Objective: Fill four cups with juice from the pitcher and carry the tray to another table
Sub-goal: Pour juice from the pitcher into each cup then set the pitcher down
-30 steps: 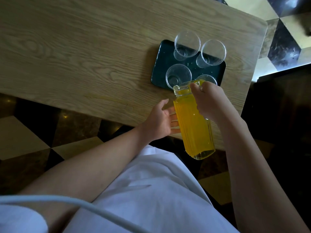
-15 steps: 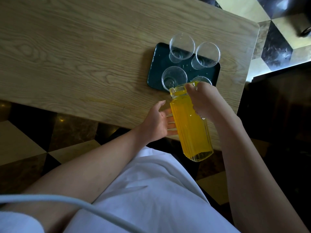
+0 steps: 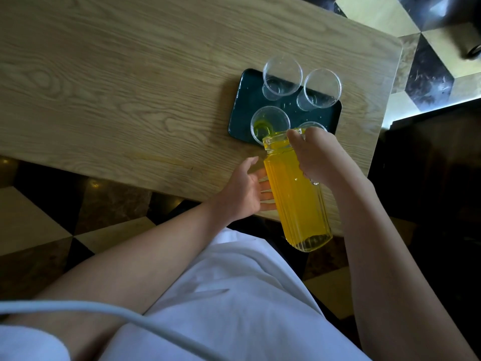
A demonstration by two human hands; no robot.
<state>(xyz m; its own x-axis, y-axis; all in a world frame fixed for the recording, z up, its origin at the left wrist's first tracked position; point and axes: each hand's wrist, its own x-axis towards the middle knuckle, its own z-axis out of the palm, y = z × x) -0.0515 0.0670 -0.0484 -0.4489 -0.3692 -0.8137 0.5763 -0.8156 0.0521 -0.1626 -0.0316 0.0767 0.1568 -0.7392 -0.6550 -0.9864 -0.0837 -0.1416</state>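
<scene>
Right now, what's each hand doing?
Left hand: open, fingers against the ribbed glass pitcher of orange juice.
Right hand: closed on that pitcher's handle side.

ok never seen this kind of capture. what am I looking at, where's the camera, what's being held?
There is no robot here: a person works with two bare hands. The single wide-angle camera sits on the person's head and looks forward and down, so the arms enter from the bottom of the picture.

On the light wooden table lies a dark green rectangular tray with four clear plastic cups. The right hand grips the tall ribbed glass pitcher of yellow juice near its top and tips it toward the near-left cup, which has a little juice at its bottom. The left hand steadies the pitcher's side with open fingers. The two far cups look empty; the fourth cup is mostly hidden behind the right hand.
</scene>
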